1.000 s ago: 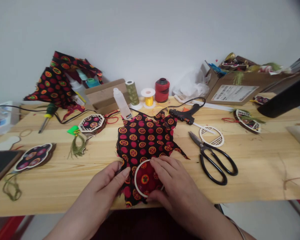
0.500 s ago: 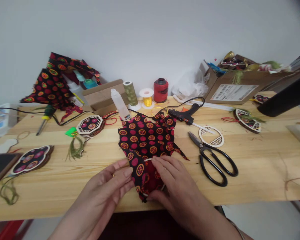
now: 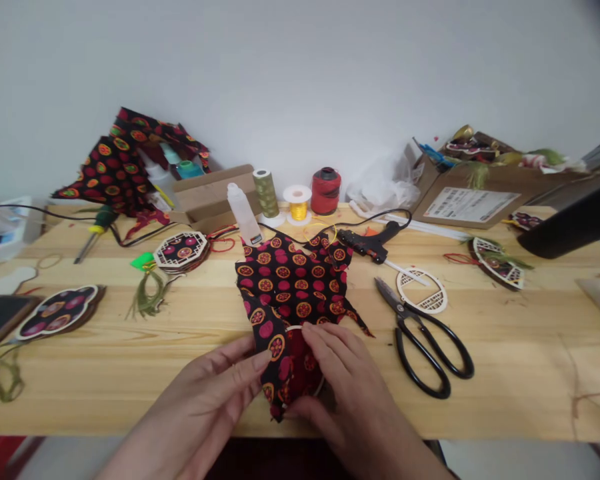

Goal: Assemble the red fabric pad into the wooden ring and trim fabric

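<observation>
A black cloth (image 3: 297, 277) with red and orange round patterns lies at the middle of the table, its near corner folded up. My left hand (image 3: 225, 387) pinches the folded edge between thumb and fingers. On the right, my right hand (image 3: 340, 380) curves over a pale thin-rimmed frame (image 3: 296, 328), thumb at its near side and fingers at its far side. Dark red cloth shows inside the rim; the rest of the frame is hidden under hand and cloth. Black-handled scissors (image 3: 425, 340) lie to the right, beside a pale round lattice piece (image 3: 433, 291).
A black glue gun (image 3: 370, 241), a clear bottle (image 3: 244, 215) and thread spools (image 3: 326, 191) stand or lie behind the cloth. Patterned ornaments (image 3: 60, 312), a screwdriver (image 3: 94, 233) and a phone (image 3: 3, 319) are at left. A filled cardboard box (image 3: 500, 197) is back right.
The view has shifted slightly. My left thumb has moved a little right along the folded cloth, and the fold stands a bit differently. My right hand keeps its place on the frame.
</observation>
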`<act>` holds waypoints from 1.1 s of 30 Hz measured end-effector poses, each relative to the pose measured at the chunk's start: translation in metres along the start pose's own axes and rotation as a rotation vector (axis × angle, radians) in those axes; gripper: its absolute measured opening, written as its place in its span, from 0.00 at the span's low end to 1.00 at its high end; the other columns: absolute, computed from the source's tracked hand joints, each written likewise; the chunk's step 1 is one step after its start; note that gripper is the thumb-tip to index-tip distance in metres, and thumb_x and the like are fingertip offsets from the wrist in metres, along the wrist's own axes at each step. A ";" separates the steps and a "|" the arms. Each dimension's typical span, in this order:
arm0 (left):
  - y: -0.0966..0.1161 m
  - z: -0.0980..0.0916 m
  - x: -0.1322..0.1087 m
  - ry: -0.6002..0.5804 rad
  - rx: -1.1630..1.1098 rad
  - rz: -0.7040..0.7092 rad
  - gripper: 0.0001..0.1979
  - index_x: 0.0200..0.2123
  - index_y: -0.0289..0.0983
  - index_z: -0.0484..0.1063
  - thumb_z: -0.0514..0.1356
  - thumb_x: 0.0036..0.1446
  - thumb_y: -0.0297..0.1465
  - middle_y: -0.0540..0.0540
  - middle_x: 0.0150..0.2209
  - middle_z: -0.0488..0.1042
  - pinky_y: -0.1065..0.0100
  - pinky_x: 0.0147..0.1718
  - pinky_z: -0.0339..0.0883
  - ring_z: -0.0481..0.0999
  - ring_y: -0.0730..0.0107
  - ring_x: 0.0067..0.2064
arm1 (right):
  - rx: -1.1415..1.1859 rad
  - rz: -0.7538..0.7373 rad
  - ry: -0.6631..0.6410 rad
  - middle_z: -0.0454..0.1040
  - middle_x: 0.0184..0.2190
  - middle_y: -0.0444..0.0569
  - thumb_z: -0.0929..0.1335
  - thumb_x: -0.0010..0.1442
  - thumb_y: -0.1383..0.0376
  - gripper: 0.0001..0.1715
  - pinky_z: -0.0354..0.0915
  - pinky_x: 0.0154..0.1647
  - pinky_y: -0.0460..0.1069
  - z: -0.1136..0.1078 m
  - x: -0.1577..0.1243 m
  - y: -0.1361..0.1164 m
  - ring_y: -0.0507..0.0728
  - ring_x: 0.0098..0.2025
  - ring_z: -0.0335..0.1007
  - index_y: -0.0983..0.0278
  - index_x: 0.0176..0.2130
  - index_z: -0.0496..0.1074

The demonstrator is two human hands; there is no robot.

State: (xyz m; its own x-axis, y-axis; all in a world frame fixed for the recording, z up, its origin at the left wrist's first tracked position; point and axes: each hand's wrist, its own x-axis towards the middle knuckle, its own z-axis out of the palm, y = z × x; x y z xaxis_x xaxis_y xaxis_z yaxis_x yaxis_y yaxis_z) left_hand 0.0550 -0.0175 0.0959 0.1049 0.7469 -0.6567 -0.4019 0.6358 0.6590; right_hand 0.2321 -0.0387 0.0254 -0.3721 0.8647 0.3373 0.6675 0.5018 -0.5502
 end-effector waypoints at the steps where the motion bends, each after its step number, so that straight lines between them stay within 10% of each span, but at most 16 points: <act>1: 0.000 0.001 0.001 -0.022 0.000 -0.006 0.12 0.39 0.37 0.81 0.68 0.51 0.20 0.45 0.40 0.82 0.74 0.40 0.75 0.81 0.68 0.41 | -0.002 -0.010 0.010 0.70 0.58 0.58 0.75 0.53 0.61 0.42 0.66 0.59 0.62 0.001 0.000 0.001 0.66 0.59 0.63 0.72 0.61 0.59; 16: -0.005 0.006 0.005 -0.147 0.062 0.060 0.17 0.48 0.40 0.77 0.66 0.54 0.26 0.45 0.51 0.78 0.65 0.53 0.66 0.73 0.59 0.55 | 0.032 -0.071 0.062 0.71 0.56 0.62 0.74 0.53 0.65 0.41 0.70 0.55 0.63 0.004 -0.001 0.006 0.66 0.58 0.66 0.72 0.61 0.59; 33: -0.021 0.009 0.024 -0.068 0.149 0.161 0.15 0.43 0.38 0.77 0.68 0.50 0.28 0.45 0.41 0.82 0.62 0.47 0.70 0.80 0.60 0.43 | -0.109 -0.112 0.127 0.73 0.54 0.62 0.69 0.58 0.66 0.34 0.71 0.51 0.63 0.004 0.000 0.000 0.67 0.55 0.68 0.71 0.61 0.59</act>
State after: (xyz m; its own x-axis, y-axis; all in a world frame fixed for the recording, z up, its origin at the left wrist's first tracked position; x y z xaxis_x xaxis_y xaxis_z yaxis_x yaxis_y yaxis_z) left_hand 0.0747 -0.0113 0.0697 0.1130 0.8492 -0.5159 -0.2798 0.5254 0.8035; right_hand 0.2298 -0.0387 0.0223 -0.3681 0.7906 0.4894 0.6952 0.5835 -0.4198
